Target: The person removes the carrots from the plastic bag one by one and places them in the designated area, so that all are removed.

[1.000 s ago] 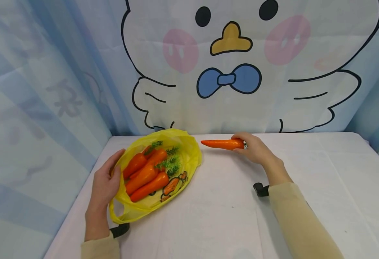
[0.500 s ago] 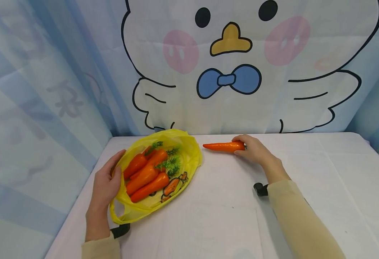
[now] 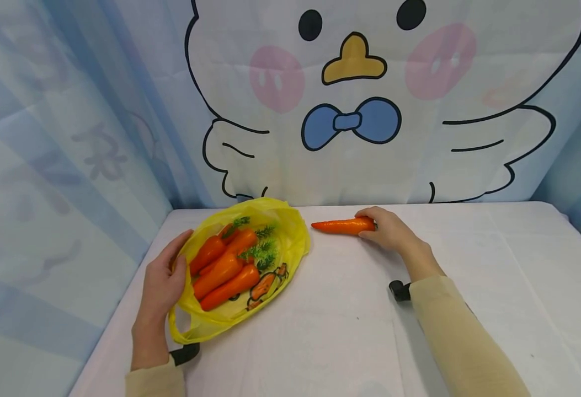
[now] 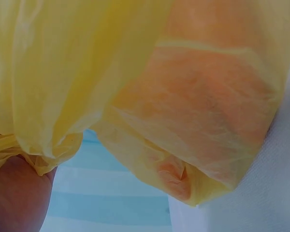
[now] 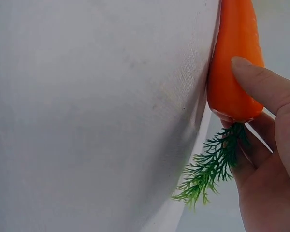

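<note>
Our left hand (image 3: 163,279) is pinching the yellow bag (image 3: 298,238) at its nine o'clock, a cartoon print (image 3: 265,286) showing at four; outside, at two, our right hand (image 3: 387,229) is clamping a carrot (image 3: 339,226).

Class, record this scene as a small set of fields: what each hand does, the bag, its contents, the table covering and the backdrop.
Left hand: holds the edge of the yellow bag
Right hand: grips a single carrot near its thick end, tip toward the bag
Carrot top: green leafy sprig
Bag mouth: open, contents visible
Bag contents: several orange carrots, overlapping, exact count unclear; green leaves among them
Table covering: white cloth
Backdrop: curtain with a cartoon character wearing a blue bow tie
</note>
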A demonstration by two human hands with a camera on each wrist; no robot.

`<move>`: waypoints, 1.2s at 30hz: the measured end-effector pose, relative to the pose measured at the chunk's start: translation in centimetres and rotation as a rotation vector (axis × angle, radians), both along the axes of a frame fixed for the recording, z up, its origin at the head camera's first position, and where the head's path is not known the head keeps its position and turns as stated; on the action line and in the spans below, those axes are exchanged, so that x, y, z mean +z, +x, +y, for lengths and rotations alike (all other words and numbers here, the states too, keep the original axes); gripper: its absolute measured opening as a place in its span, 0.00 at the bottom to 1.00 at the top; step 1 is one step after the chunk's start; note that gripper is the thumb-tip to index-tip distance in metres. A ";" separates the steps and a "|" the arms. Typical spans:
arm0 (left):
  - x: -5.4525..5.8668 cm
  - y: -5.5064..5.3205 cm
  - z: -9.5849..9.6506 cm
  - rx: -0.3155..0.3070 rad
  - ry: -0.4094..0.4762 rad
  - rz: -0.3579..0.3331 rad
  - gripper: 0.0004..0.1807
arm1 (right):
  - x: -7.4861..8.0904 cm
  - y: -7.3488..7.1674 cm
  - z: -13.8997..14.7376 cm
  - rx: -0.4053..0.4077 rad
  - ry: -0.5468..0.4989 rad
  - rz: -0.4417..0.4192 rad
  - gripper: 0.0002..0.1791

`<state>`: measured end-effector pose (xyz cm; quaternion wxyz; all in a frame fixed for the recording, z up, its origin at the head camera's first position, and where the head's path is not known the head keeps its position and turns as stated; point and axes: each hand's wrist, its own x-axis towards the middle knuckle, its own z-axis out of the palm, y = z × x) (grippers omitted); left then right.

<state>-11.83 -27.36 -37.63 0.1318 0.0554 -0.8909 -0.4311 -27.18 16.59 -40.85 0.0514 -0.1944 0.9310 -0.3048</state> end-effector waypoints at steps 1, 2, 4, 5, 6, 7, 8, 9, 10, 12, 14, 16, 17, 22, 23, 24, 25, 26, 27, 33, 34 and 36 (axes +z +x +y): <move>0.0 0.0 0.0 -0.002 0.000 0.002 0.27 | 0.0 0.0 0.0 -0.001 0.003 -0.001 0.24; 0.0 0.0 0.0 -0.003 -0.001 0.003 0.27 | 0.1 0.0 0.0 -0.002 0.007 -0.001 0.25; 0.0 -0.1 -0.1 -0.005 0.001 0.003 0.27 | 0.2 0.0 0.0 -0.005 0.015 -0.005 0.25; 0.0 -0.1 -0.1 -0.007 0.002 0.003 0.27 | 0.3 0.0 0.0 -0.009 0.019 -0.009 0.26; 0.0 -0.1 -0.1 -0.007 0.004 0.003 0.27 | 0.4 0.0 0.0 -0.012 0.023 -0.013 0.26; 0.1 -0.1 0.0 -0.006 0.005 0.001 0.27 | 0.4 0.1 0.0 -0.015 0.028 -0.019 0.27; 0.1 -0.1 0.0 -0.006 0.005 -0.001 0.27 | 0.5 0.1 0.0 -0.016 0.035 -0.022 0.27; 0.1 -0.1 0.0 -0.005 0.006 -0.004 0.27 | 0.6 0.1 0.0 -0.019 0.040 -0.025 0.28; 0.1 0.0 0.0 -0.005 0.007 -0.004 0.27 | 0.7 0.2 0.0 -0.022 0.041 -0.031 0.28; 0.1 0.0 0.0 -0.004 0.005 -0.005 0.27 | 0.8 0.2 0.0 -0.025 0.047 -0.041 0.29; 0.1 0.0 0.0 -0.005 0.003 -0.004 0.27 | 1.0 0.2 0.0 -0.028 0.051 -0.048 0.29; 0.1 0.0 0.0 -0.005 0.000 -0.002 0.27 | 1.1 0.3 0.0 -0.032 0.048 -0.057 0.30; 0.1 -0.1 0.0 -0.003 -0.003 0.000 0.27 | 1.2 0.3 0.0 -0.034 0.048 -0.060 0.30; 0.0 -0.1 0.0 0.001 -0.008 0.001 0.27 | 1.4 0.4 0.0 -0.035 0.034 -0.062 0.31; 0.0 -0.1 0.0 0.002 -0.009 -0.001 0.27 | 1.5 0.4 0.0 -0.036 0.030 -0.062 0.31; 0.0 -0.1 0.0 0.003 -0.008 -0.003 0.27 | 1.6 0.4 0.0 -0.034 0.028 -0.058 0.31; 0.0 -0.1 0.0 0.004 -0.007 -0.006 0.27 | 1.7 0.4 0.0 -0.034 0.025 -0.056 0.31; 0.0 -0.1 0.0 0.005 -0.007 -0.008 0.27 | 1.8 0.5 0.0 -0.034 0.022 -0.054 0.31; 0.0 -0.1 0.0 0.005 -0.005 -0.010 0.27 | 2.0 0.5 0.0 -0.034 0.019 -0.051 0.31; 0.0 -0.1 0.0 0.010 0.011 -0.019 0.27 | 2.6 0.6 -0.2 -0.019 0.016 -0.016 0.30; 0.0 -0.1 0.0 0.010 0.012 -0.021 0.27 | 2.7 0.7 -0.3 -0.019 0.016 -0.011 0.30; 0.0 -0.1 0.0 0.011 0.016 -0.022 0.27 | 2.9 0.7 -0.4 -0.020 0.013 -0.002 0.31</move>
